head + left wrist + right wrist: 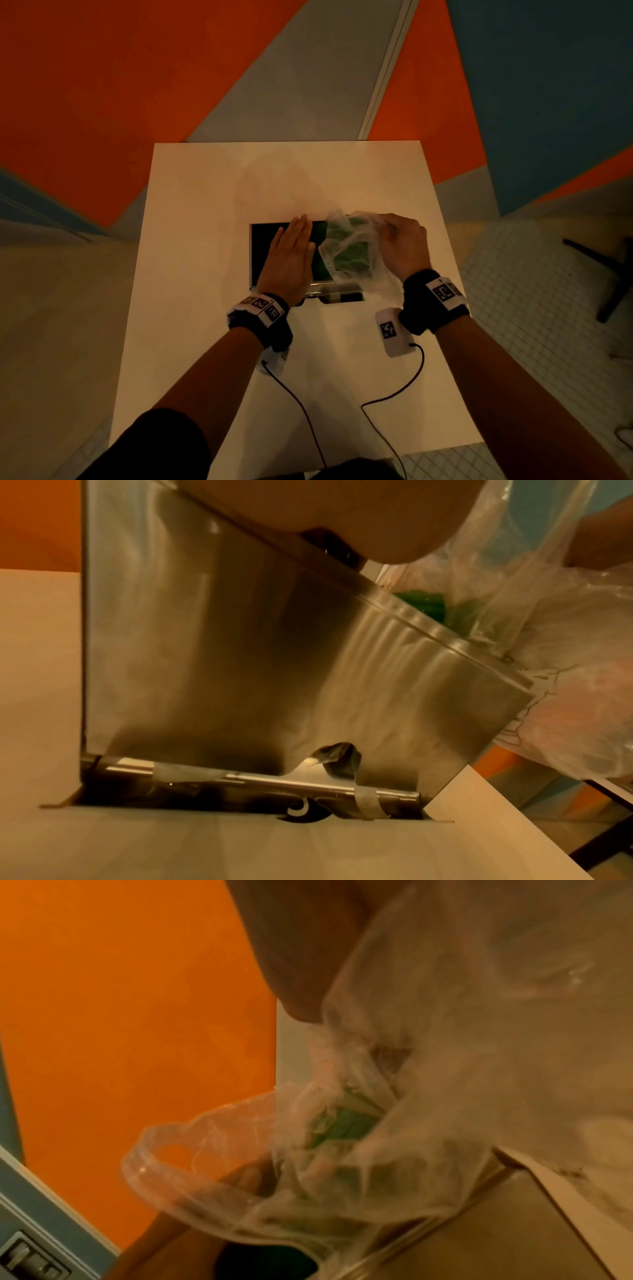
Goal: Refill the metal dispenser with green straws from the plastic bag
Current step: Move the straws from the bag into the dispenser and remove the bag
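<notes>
Crumpled clear bag (346,250), green straws (352,255) inside

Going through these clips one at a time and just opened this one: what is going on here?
A person stands at a white table refilling a metal dispenser with green straws. The right hand grips a crumpled clear plastic bag that holds the straws, over the right side of the dispenser's open top. The left hand lies flat, fingers straight, over the left side of the opening. Some green already shows inside the dispenser, between the two hands.
</notes>
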Action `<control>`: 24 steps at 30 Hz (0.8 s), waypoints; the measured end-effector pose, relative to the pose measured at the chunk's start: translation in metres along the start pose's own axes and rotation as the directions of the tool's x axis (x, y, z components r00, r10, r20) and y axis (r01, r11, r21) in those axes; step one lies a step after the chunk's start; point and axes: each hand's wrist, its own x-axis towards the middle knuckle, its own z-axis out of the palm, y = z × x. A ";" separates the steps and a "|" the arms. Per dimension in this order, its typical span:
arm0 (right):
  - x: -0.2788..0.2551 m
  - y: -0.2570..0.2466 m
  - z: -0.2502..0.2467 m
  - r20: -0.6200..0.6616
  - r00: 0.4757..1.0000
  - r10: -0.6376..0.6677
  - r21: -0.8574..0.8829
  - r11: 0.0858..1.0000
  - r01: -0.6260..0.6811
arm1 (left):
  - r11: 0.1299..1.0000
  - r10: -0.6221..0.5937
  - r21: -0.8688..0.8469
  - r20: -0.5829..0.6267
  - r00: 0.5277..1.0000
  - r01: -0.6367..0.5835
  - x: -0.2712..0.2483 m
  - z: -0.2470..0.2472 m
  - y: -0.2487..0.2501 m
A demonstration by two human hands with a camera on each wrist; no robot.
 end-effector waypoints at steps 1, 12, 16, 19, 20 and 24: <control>-0.001 0.000 -0.002 -0.017 1.000 -0.016 -0.008 1.000 0.015 | 1.000 -0.001 -0.004 -0.014 1.000 0.001 0.000 0.000 0.001; 0.020 -0.013 -0.017 -0.015 0.987 -0.158 -0.120 0.981 0.155 | 0.996 -0.091 0.016 -0.011 0.996 0.092 0.010 0.012 0.018; 0.034 -0.008 -0.034 -0.034 0.994 -0.099 -0.137 0.986 0.094 | 0.990 -0.135 -0.046 -0.069 0.988 0.132 0.009 0.010 0.023; 0.032 -0.006 -0.032 0.064 0.990 -0.127 -0.130 0.982 0.134 | 0.993 -0.103 -0.060 -0.092 0.990 0.097 0.010 0.012 0.031; 0.031 -0.005 -0.032 0.041 0.994 -0.099 -0.084 0.991 0.102 | 0.996 -0.080 -0.058 -0.095 0.992 0.075 0.010 0.013 0.036; 0.017 0.009 -0.040 -0.108 0.970 0.219 0.177 0.964 -0.198 | 0.996 -0.047 -0.075 -0.074 0.996 0.042 0.017 0.013 0.057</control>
